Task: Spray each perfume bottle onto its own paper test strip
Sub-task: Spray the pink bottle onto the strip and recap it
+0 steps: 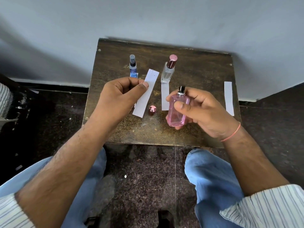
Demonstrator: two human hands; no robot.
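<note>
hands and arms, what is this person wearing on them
Both forearms are bare, with sleeves pushed up near the elbows. The sleeves are white or pale cloth with thin dark vertical stripes. The right hand has a thin orange-pink thread band round its wrist. The left hand shows no band, ring or watch. No gloves on either hand.

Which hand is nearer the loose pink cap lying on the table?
Left. The left hand, pinching a paper strip, sits just left of the pink cap; the right hand, gripping the pink bottle, is farther right.
</note>
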